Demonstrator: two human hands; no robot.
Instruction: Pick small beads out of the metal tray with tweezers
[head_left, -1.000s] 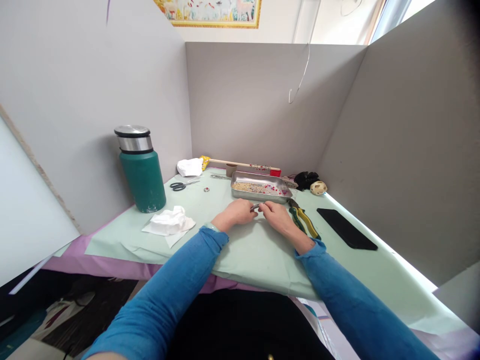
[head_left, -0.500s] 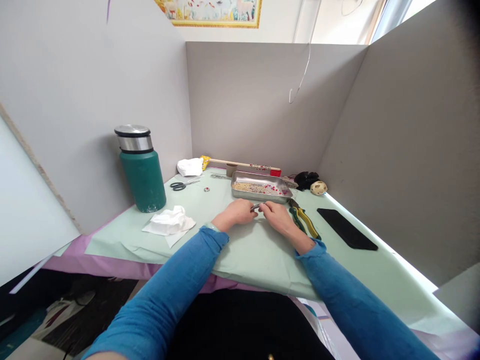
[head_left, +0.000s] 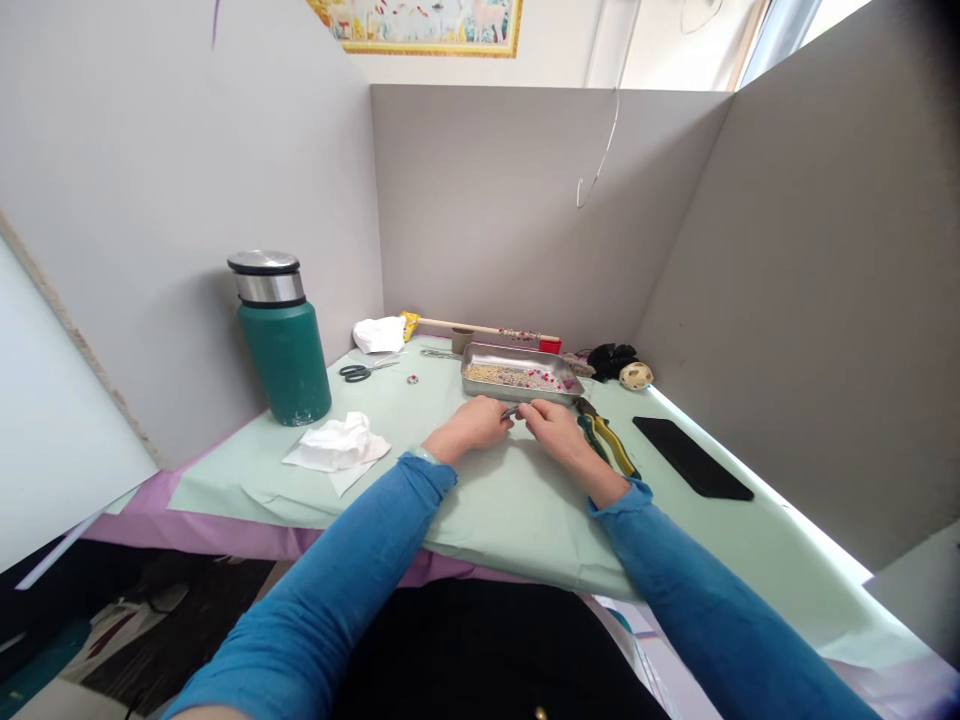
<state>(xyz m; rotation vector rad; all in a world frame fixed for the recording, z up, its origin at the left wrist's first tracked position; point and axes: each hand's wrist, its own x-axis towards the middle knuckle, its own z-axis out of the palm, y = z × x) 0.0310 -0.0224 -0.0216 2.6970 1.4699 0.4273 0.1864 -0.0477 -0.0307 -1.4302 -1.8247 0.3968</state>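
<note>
My left hand [head_left: 477, 423] is closed around a small, thin dark-grey metal piece [head_left: 511, 411], whose tip shows between the hands; its kind cannot be made out. Close beside it, my right hand [head_left: 553, 428] has its fingers pinched near that tip, and what they hold is too small to tell. Just beyond both hands lies a shallow metal tray [head_left: 525, 396] with gold, red and pale beads [head_left: 517, 376] in it. Pliers with green and yellow handles [head_left: 615, 447] rest right of my right hand.
A green bottle [head_left: 285, 360] stands at the left, with crumpled tissue [head_left: 341, 442] and scissors [head_left: 358, 373] near it. A small beaded ring [head_left: 412, 380] lies beside the scissors. Behind the tray is a wooden stick [head_left: 465, 325]; a black phone-like slab [head_left: 691, 458] lies right.
Both hands hold almost the same pose at the same spot. The whole view has shifted very slightly; nothing else has visibly moved.
</note>
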